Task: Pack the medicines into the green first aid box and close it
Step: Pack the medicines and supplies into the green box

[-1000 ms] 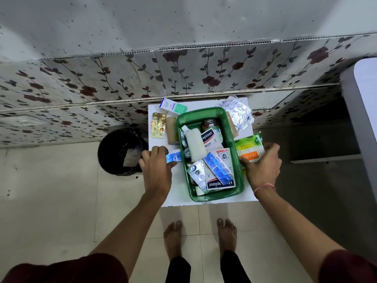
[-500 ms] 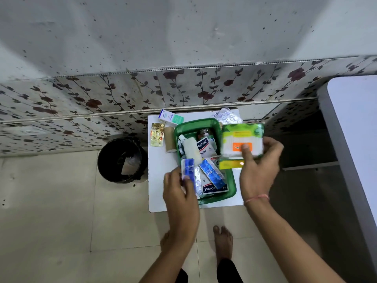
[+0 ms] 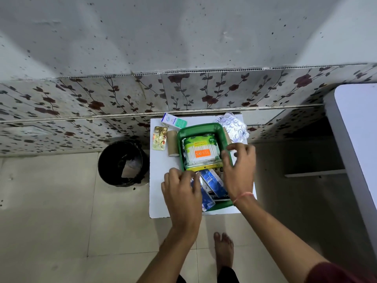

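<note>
The green first aid box [image 3: 201, 127] stands open on a small white table [image 3: 159, 197]. A green and white cotton swab pack [image 3: 201, 153] lies in its far half, on top of the other items. Blue plaster packs [image 3: 214, 184] fill the near half. My right hand [image 3: 239, 170] hovers over the box's right rim with its fingers spread beside the swab pack. My left hand [image 3: 181, 190] is curled at the box's near left corner, pinching a blue blister strip [image 3: 207, 201] that reaches into the box.
Left of the box lie a white and teal carton [image 3: 174, 121], a gold blister pack [image 3: 159, 138] and a brown bandage roll [image 3: 172, 146]. Silver blister strips [image 3: 232, 127] lie at the far right. A black bin [image 3: 123, 163] stands on the floor to the left, a white tabletop [image 3: 357, 129] to the right.
My right hand has lowered the swab pack into the box and let go. My left hand has carried the blue strip from the table's left side over to the box's near corner.
</note>
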